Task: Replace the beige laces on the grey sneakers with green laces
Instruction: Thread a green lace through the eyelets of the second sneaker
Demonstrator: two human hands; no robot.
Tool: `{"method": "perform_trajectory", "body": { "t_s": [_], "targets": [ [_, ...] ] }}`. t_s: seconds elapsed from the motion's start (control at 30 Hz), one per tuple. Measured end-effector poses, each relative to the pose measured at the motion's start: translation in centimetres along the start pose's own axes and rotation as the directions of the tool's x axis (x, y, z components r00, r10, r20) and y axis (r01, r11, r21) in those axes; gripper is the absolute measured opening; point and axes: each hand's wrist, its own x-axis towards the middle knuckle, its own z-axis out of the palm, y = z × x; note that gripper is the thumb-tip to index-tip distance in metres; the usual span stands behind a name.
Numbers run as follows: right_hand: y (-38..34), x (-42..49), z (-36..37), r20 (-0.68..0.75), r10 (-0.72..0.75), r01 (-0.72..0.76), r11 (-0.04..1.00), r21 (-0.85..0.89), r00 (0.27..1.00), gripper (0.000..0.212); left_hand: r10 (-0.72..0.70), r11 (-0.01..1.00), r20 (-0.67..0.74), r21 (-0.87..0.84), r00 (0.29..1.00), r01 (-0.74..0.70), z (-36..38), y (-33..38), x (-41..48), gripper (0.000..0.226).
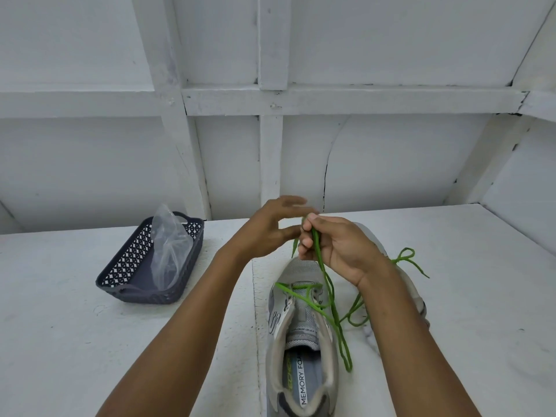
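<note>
we look down on a white surface (pixel 75 326) with a grey sneaker (pixel 301 341) lying in front of us, heel nearest, toe pointing away. its insole reads "memory foam". a green lace (pixel 316 246) crosses the lowest eyelets near the toe end. from there its strands rise to the right hand (pixel 337 248) and also trail down beside the shoe's right side, where a loop ends on the surface.

the right hand hovers above the toe of the sneaker. its fingers (pixel 307 243) are curled round the doubled lace, and the thumb presses the strands near their upper end. the left hand (pixel 270 230) is level with it and just beside it. its fingers (pixel 293 203) are blurred and reach toward the top of the lace. we cannot tell whether they pinch it or only touch it.

a second sneaker (pixel 418 296) shows partly behind the right wrist and forearm. a green bow (pixel 404 255) sticks out at its far side.

well apart to the left stands a dark basket (pixel 120 284) with perforated walls. a clear plastic bag (pixel 168 245) stands crumpled inside it, rising above the rim. behind everything runs a white wall (pixel 90 164) with white painted beams.
</note>
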Motion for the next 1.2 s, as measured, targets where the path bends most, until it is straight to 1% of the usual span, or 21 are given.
{"method": "perform_trajectory", "body": {
  "t_s": [0.03,0.1,0.17,0.23,0.33,0.4,0.47,0.5,0.53,0.6,0.63,0.7,0.8,0.87,0.9,0.97,1.03,1.07,1.1,1.13,1.2],
  "targets": [
    [0.0,0.1,0.0,0.002,0.003,-0.003,1.0,0.001,1.0,0.031,0.023,1.0,-0.034,-0.013,0.999,-0.024,0.1,0.3,0.1,0.029],
    [0.0,0.1,0.1,0.007,0.006,-0.006,1.0,0.0,1.0,0.03,0.039,0.996,-0.116,-0.072,0.992,-0.047,0.1,0.3,0.1,0.019],
    [-0.1,-0.1,0.3,0.011,0.007,-0.007,1.0,-0.004,1.0,0.03,-0.003,0.995,-0.18,-0.094,0.984,-0.014,0.2,-0.1,0.2,0.016],
    [-0.2,-0.3,0.4,0.019,-0.002,0.003,1.0,-0.002,1.0,0.031,-0.091,0.993,-0.223,-0.088,0.971,0.073,0.3,-0.8,0.6,0.015],
    [-0.4,-0.5,0.7,0.039,-0.021,0.02,1.0,0.012,0.999,0.03,-0.301,0.953,-0.265,-0.081,0.916,0.29,0.7,-2.9,1.1,0.017],
    [-0.5,-0.5,0.7,0.046,-0.025,0.025,1.0,0.011,0.999,0.03,-0.378,0.916,-0.274,0.028,0.884,0.401,0.9,-4.3,1.3,0.02],
    [-0.4,-0.4,0.6,0.041,-0.025,0.024,1.0,0.007,0.999,0.03,-0.426,0.875,-0.227,0.143,0.876,0.462,0.8,-4.7,1.4,0.02],
    [-0.3,-0.4,0.5,0.038,-0.024,0.023,1.0,0.013,0.999,0.03,-0.416,0.877,-0.195,0.173,0.888,0.448,0.6,-4.7,1.4,0.021],
    [-0.2,-0.2,0.5,0.033,-0.023,0.022,0.999,0.023,0.999,0.03,-0.359,0.904,-0.162,0.182,0.919,0.386,0.4,-4.4,1.3,0.027],
    [-0.2,0.0,0.5,0.02,-0.027,0.026,0.999,0.029,0.999,0.03,-0.16,0.976,-0.079,0.133,0.984,0.17,-0.3,-3.0,1.0,0.044],
    [-0.2,0.2,0.5,0.013,-0.028,0.027,0.999,0.026,1.0,0.03,-0.073,0.993,-0.042,0.087,0.996,0.077,-0.7,-2.1,0.9,0.047],
    [-0.2,0.3,0.5,0.001,-0.024,0.024,0.999,0.03,1.0,0.03,0.03,0.999,-0.021,0.016,0.999,-0.029,-0.8,-0.7,0.9,0.036],
    [-0.4,0.5,0.3,-0.01,-0.02,0.02,1.0,0.025,1.0,0.029,0.068,0.995,-0.082,-0.072,0.994,-0.074,-0.8,0.3,1.3,0.021],
    [-0.4,0.5,0.3,-0.008,-0.015,0.015,1.0,0.011,1.0,0.029,0.069,0.99,-0.084,-0.114,0.994,-0.079,-0.9,0.0,1.4,0.019],
    [-0.3,0.4,0.3,-0.006,-0.015,0.016,1.0,0.009,1.0,0.029,0.064,0.993,-0.077,-0.098,0.995,-0.071,-0.8,-0.3,1.7,0.018],
    [-0.3,0.3,0.3,-0.001,-0.016,0.016,1.0,0.012,1.0,0.029,-0.016,0.996,-0.097,-0.084,0.995,0.008,-0.7,-1.2,2.2,0.017],
    [-0.3,0.3,0.4,-0.004,-0.02,0.02,0.999,0.027,1.0,0.029,-0.186,0.981,-0.17,-0.095,0.968,0.171,-0.7,-2.5,2.6,0.018],
    [-0.4,0.3,0.4,-0.007,-0.022,0.022,0.999,0.038,1.0,0.029,-0.269,0.963,-0.207,-0.063,0.941,0.262,-0.6,-3.3,2.8,0.019],
    [-0.4,0.3,0.4,-0.009,-0.023,0.024,0.999,0.045,1.0,0.029,-0.331,0.94,-0.23,0.007,0.915,0.341,-0.5,-4.2,2.8,0.019],
    [-0.4,0.3,0.3,-0.011,-0.025,0.026,0.998,0.049,1.0,0.03,-0.379,0.91,-0.223,0.088,0.898,0.406,-0.4,-5.0,2.8,0.02],
    [-0.5,0.4,0.3,-0.021,-0.025,0.026,0.999,0.047,0.999,0.03,-0.468,0.847,-0.144,0.209,0.872,0.489,-0.4,-5.6,2.5,0.021]
  ]
}}
